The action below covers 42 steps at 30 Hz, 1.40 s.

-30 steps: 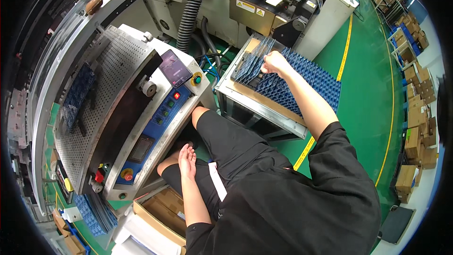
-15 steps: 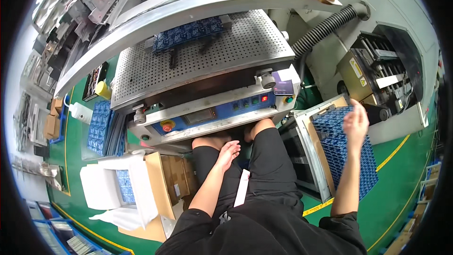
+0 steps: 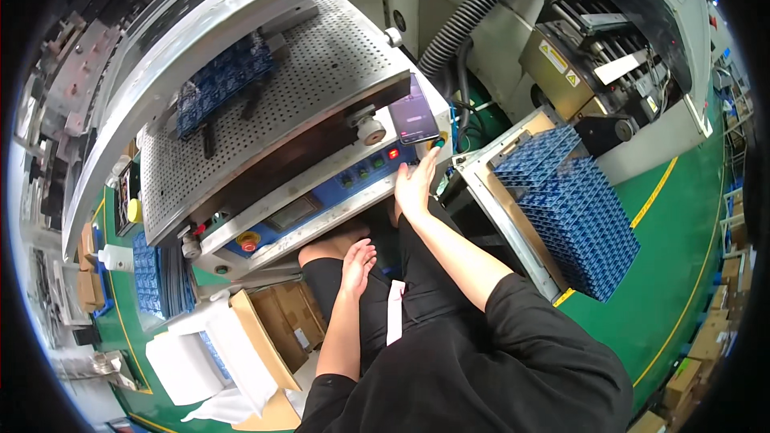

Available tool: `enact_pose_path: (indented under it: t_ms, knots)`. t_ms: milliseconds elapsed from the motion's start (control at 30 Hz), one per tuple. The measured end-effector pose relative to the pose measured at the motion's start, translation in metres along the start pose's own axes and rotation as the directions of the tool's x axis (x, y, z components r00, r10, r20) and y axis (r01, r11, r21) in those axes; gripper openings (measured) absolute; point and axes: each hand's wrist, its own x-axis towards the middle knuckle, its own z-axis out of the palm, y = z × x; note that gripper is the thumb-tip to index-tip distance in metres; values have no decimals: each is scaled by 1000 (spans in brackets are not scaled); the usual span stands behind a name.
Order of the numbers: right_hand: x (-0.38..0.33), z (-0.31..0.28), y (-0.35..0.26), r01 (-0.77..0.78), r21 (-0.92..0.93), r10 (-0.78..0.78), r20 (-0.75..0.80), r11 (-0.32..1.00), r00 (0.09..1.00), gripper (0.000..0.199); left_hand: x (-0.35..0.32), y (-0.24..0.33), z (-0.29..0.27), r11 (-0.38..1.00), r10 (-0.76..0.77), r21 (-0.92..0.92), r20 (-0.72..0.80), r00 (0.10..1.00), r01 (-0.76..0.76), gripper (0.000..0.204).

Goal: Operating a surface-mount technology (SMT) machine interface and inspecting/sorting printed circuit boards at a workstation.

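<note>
At the right corner of the machine's front panel, my right hand (image 3: 415, 186) stretches its fingers up to a green button (image 3: 439, 143); whether the fingertips press it I cannot tell. Nothing is in that hand. Over my lap, my left hand (image 3: 358, 267) hangs with its fingers loosely spread, holding nothing. Beside the button lies a phone (image 3: 413, 116) with its screen lit. Above the panel is a perforated metal table (image 3: 321, 56), bearing a blue patterned circuit board (image 3: 224, 82), partly hidden behind a raised, tilted frame (image 3: 172, 44).
To my right stands a tall stack of blue boards (image 3: 573, 216) beside a metal frame (image 3: 513, 216). More blue boards (image 3: 152, 277) stand at the left, near an open carton (image 3: 265, 353) with white foam lining. A ribbed hose (image 3: 477, 12) runs behind the machine.
My right hand has moved left from over the stack of blue boards to the green button. My left hand stays over my lap. The view has turned to the right.
</note>
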Motion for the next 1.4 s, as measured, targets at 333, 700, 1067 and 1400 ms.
enact_pose_path:
  t_ms: [333,700,1067,1400]
  knots:
    - [57,-203,-32,-20,27,1,570,999,822,44,24,-11,16,942,-85,326,-11,996,84,25]
    - [87,-365,-24,58,-474,-25,76,878,997,15,79,-57,-3,732,-161,677,64,985,76,23]
    - [94,-364,-24,-126,-665,198,34,736,980,33,73,-48,3,745,-94,666,51,994,36,23]
    - [115,-339,-10,-57,-688,193,123,723,973,33,66,-44,9,752,-60,657,5,998,42,21]
